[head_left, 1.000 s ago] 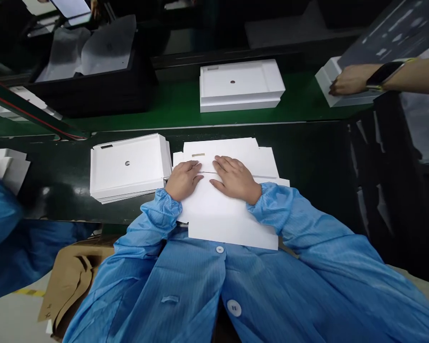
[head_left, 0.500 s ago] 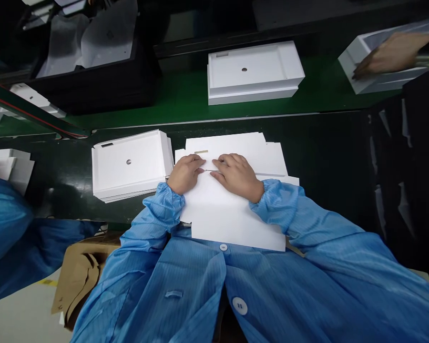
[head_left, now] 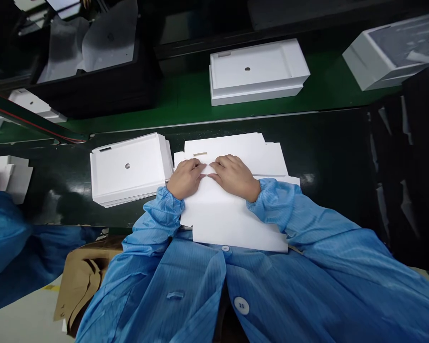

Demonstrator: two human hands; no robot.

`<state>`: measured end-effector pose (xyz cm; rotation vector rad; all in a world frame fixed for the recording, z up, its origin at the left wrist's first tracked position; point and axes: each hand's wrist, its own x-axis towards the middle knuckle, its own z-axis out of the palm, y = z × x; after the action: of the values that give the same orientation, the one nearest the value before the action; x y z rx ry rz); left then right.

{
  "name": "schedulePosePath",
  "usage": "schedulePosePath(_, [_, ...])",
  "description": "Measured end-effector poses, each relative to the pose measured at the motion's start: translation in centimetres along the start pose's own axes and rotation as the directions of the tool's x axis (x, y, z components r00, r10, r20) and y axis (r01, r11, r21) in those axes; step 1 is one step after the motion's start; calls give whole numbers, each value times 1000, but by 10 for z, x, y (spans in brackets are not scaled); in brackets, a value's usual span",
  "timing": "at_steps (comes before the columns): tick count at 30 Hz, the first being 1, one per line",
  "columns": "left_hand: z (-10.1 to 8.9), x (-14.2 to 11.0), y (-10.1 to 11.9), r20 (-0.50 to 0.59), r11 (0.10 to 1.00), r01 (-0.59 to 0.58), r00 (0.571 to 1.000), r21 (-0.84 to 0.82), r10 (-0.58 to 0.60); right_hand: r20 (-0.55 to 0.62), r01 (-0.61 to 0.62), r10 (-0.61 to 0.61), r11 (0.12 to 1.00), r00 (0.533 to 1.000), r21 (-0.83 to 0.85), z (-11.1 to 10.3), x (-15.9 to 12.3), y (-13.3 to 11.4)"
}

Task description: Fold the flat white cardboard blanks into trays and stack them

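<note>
A flat white die-cut cardboard sheet (head_left: pixel 232 219) lies in front of me, its near end reaching over the table edge against my blue coat. My left hand (head_left: pixel 186 178) grips a crease near the middle of the sheet, thumb and fingers pinched together. Close by on the same crease, my right hand (head_left: pixel 235 177) pinches the cardboard, its fingertips almost meeting the left ones. Just beyond the fingers is a narrow slot in the sheet. A stack of folded white trays (head_left: pixel 146 169), the top one with a round hole, stands beside my left hand.
On the green ledge (head_left: pixel 186 90) sit more stacked white trays (head_left: pixel 271 57) and a white box (head_left: pixel 364 62) at right. A black bin (head_left: pixel 93 90) stands at back left. Black partitions (head_left: pixel 393 157) line the right. A co-worker's blue sleeve (head_left: pixel 3 228) shows at left.
My hands have shifted slightly nearer together along the crease. The co-worker's hand over the right-hand box has gone from view. A bit of another hand now shows at far left.
</note>
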<state>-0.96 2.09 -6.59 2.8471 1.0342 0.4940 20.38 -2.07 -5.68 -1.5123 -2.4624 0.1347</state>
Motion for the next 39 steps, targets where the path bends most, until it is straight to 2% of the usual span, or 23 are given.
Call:
schedulePosePath(7, [0,0,0,44,1000,-5,999,-3,5,7,34,-34,999,999,-1,1,1,3])
schedulePosePath(15, [1,0,-2,21,995,-53,998,87,51,8,60,-60,998,998,10,2,2,5])
schedulePosePath(25, [0,0,-1,72,996,-62,996,65,58,-29,75,-74,997,997,21,6,1,5])
schedulePosePath(29, [-3,-2,0,50,994,-55,997,92,50,-56,93,-94,996,994,-18,8,-1,4])
schedulePosePath(34, [-8,-4,2,-42,993,-19,999,118,24,-41,95,-98,993,994,-70,7,-1,2])
schedulePosePath(39, [-7,-4,0,-12,997,-20,1000,77,21,2,94,-94,995,996,-22,-2,-14,6])
